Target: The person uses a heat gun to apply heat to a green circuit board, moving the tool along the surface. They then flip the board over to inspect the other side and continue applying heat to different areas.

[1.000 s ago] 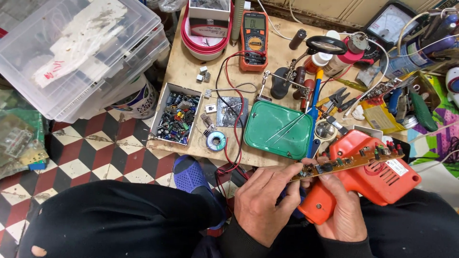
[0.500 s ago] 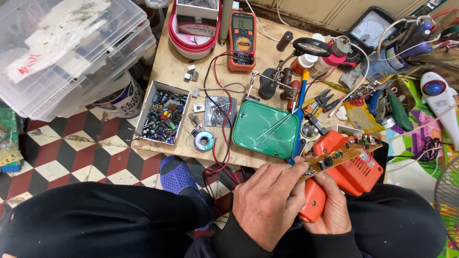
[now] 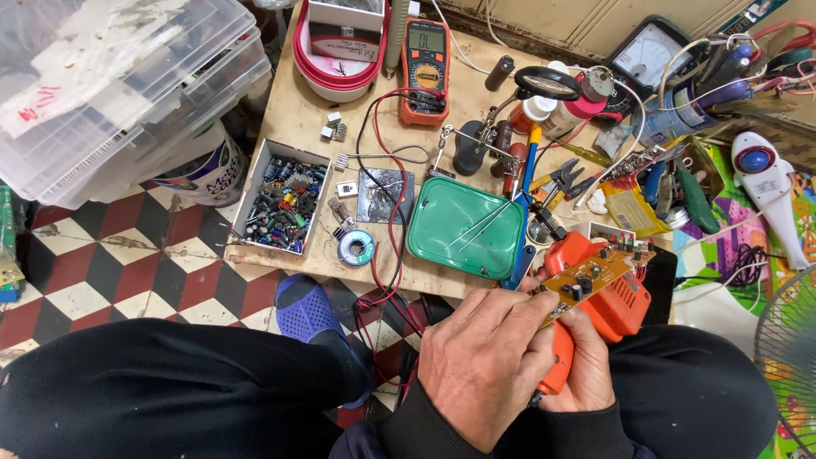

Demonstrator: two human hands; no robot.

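Observation:
My left hand pinches the near end of a brown circuit board studded with small dark parts. The board lies tilted across an orange plastic device. My right hand sits under the left one and wraps around the orange handle of that device. Both hands are over my lap, just off the front edge of the low wooden bench. A thin black wire hangs below the handle.
On the bench lie a green tray with tweezers, an orange multimeter with red and black leads, a box of small components, a solder spool and a magnifier stand. Clear plastic bins stand left, a fan right.
The view has swung slightly over the bench. Both hands keep their hold; the board and orange device stay in nearly the same place over my lap.

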